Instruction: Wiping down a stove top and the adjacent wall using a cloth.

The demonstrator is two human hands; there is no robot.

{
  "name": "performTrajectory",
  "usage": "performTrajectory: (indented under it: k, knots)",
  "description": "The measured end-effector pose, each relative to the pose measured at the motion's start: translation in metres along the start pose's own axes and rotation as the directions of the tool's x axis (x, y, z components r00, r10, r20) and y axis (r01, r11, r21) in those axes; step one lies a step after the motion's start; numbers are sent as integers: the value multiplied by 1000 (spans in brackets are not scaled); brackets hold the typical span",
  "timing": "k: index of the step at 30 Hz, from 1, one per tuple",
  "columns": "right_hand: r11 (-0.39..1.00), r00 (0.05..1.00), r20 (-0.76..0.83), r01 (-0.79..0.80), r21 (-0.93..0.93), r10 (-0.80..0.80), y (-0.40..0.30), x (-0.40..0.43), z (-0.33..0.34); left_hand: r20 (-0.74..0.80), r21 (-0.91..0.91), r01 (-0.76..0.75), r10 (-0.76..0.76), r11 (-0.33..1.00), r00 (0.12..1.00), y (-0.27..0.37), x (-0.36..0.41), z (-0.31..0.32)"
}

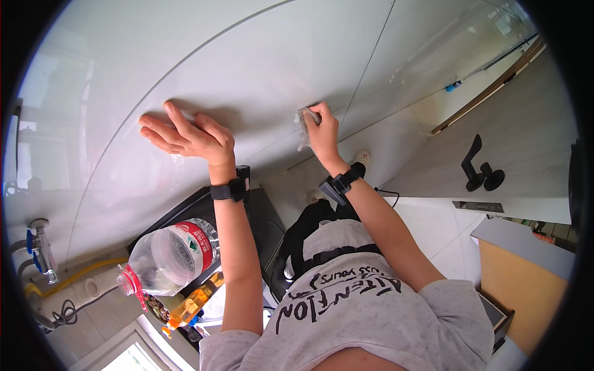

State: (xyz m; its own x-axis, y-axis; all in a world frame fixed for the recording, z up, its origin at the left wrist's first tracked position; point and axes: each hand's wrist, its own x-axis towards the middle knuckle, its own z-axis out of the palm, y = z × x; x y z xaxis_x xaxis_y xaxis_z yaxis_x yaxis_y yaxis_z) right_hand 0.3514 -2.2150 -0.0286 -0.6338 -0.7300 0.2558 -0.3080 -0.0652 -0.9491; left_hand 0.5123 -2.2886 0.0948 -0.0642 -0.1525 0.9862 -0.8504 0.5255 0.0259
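Observation:
My left hand (197,137) rests against the glossy white tiled wall (260,60), its fingers spread and holding nothing. Bunched in my right hand (322,127) is a grey cloth (304,130), pressed to the same wall close to a tile joint. Black straps with small devices circle both wrists. Below my left forearm, a large clear plastic bottle (160,259) with a red-and-white label stands on a dark surface, next to a bottle of orange liquid (192,303).
A grey door with a black lever handle (473,171) stands at the right. Metal valves (41,250) and a yellow hose (79,276) are at the lower left. A box-like cabinet (519,278) sits at the lower right. A blue object (453,86) lies beyond the door.

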Motion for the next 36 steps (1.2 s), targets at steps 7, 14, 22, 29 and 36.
performTrajectory:
  k: [7,14,22,29,36]
  knots:
    - [1000,1000,16,26,9,-26,-6,3,-2,31,-30,41,-40,999,999,4,-1,-1]
    - [1000,1000,15,27,8,-27,-11,1,3,15,-31,38,-37,999,999,3,-2,0]
    - [998,999,-27,-23,52,24,-20,2,-2,11,-33,18,-18,999,1000,3,-1,-1]
    - [991,993,-56,-97,91,102,-1,3,1,19,-33,41,-40,999,999,4,-1,0]
    - [988,992,-7,-125,87,126,7,5,-1,1,-39,34,-34,999,999,3,0,1]
